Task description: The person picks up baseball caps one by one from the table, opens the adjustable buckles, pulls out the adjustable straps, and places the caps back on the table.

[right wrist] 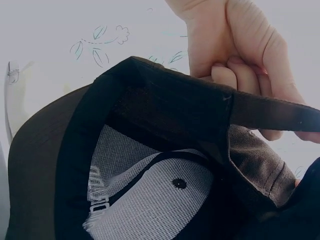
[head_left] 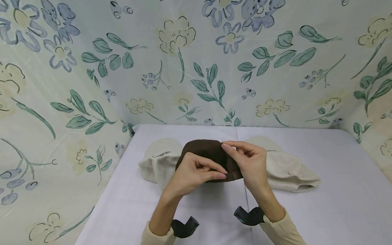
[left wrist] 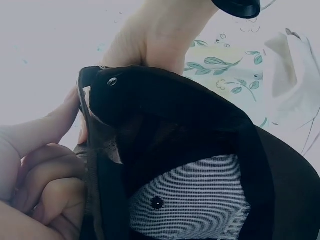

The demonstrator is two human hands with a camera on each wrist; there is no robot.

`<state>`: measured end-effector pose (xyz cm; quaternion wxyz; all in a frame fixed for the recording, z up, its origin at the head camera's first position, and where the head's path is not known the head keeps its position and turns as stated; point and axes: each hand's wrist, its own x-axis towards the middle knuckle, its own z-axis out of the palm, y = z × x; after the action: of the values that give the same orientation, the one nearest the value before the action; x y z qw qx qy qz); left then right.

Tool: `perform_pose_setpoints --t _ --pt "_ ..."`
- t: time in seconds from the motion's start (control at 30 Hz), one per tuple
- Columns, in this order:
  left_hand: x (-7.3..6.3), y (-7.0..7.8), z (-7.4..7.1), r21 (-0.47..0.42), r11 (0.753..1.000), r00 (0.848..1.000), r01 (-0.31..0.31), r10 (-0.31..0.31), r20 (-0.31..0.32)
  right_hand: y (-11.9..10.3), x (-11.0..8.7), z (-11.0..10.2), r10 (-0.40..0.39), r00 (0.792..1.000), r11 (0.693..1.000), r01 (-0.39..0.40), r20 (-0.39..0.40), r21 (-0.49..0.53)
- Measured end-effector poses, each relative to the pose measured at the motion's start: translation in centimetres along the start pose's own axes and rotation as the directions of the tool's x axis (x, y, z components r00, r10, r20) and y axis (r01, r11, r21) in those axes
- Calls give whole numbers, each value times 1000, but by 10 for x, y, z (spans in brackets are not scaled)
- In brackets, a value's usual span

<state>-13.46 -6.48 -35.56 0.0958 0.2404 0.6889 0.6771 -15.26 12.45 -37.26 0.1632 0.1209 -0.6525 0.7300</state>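
A dark brown cap (head_left: 203, 147) is held above the table, with its open underside facing me. My left hand (head_left: 191, 173) pinches its lower edge between thumb and index finger. The right hand (head_left: 251, 162) pinches the upper right edge, close to the left fingertips. In the right wrist view a narrow brown strap (right wrist: 275, 111) runs from the cap's back opening between the fingers of a hand. Pale mesh lining (left wrist: 192, 187) with a dark eyelet shows inside the crown in the left wrist view.
Behind the brown cap, a cream cap (head_left: 163, 148) with dark lettering lies on the left and another cream cap (head_left: 286, 166) on the right. A white cloth covers the table (head_left: 343, 204). Floral fabric (head_left: 211, 81) hangs behind it. Each wrist carries a black camera mount (head_left: 185, 228).
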Motion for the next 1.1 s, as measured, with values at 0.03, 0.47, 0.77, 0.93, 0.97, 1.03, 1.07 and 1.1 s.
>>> perform_pose_setpoints --t 0.03,0.47,0.77,0.93,0.97,1.03,1.07,1.1 --pt "0 0 0 -5 1000 1000 -8 8 0 0 0 0 0 1000 1000 0 2 -1" --pt "-2 4 -3 -9 995 995 -97 97 -22 3 1 -2 -5 1000 1000 6 19 -23" --pt "-7 4 -20 4 991 986 -137 137 -90 3 4 -4 -14 1000 1000 14 -8 1" --pt "-11 6 -31 -17 987 979 -159 156 -129 2 4 -6 -5 999 1000 5 49 0" --pt "-12 6 -32 -24 987 978 -161 156 -137 2 4 -6 -3 998 1000 3 64 -2" --pt "-12 7 -34 -46 986 977 -162 154 -150 2 4 -8 -1 995 1000 2 99 -10" --pt "-13 8 -35 -52 985 976 -162 153 -157 3 4 -8 0 993 1000 2 116 -16" --pt "-13 8 -36 -57 985 975 -162 150 -166 3 3 -9 -1 991 1000 3 132 -16"
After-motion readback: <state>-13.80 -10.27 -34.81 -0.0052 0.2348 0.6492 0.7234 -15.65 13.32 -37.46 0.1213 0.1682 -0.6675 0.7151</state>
